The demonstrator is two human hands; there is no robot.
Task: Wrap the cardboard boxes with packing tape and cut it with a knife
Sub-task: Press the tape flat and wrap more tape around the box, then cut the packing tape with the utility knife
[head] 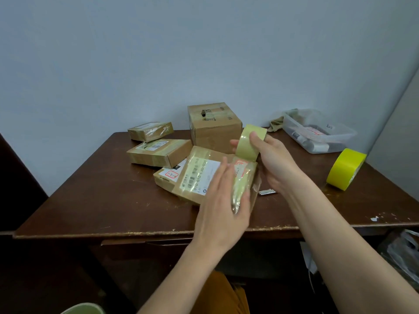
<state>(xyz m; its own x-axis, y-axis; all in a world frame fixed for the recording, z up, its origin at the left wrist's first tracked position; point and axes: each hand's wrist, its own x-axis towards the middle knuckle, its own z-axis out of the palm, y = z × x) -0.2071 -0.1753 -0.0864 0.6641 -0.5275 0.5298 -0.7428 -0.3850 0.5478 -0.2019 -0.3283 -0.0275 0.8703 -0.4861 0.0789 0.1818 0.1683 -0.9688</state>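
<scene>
- Head view: my left hand [223, 200] hid the near right corner of the flat cardboard box [204, 177], and a small metal object [267, 192] on the table just right of that box was half covered by it; I could not tell whether it was the knife.
- The print on the box's white shipping label [199, 177] was mostly too blurred to read.
- At the bottom left a pale green rim [84, 308] was cut off by the frame edge.
- A clear plastic tub [317, 132] stood at the table's far right with bottles and small items inside, too indistinct to name; a crumpled cloth [277, 123] lay against its left end.
- My left hand lay flat on the box, fingers straight, pressing a strip of tape down along the box's right end.
- My right hand [269, 159] gripped the translucent tape roll [250, 142], fingers curled round it, held just above the box's far right corner with the strip running down to the box.
- A yellow tape roll [345, 169] lay on the table [102, 200] well to the right of my hands.
- Beyond my hands sat a cube-shaped carton [214, 125], two small taped boxes [158, 152] to its left, and another flat parcel [167, 177] under the box I held.
</scene>
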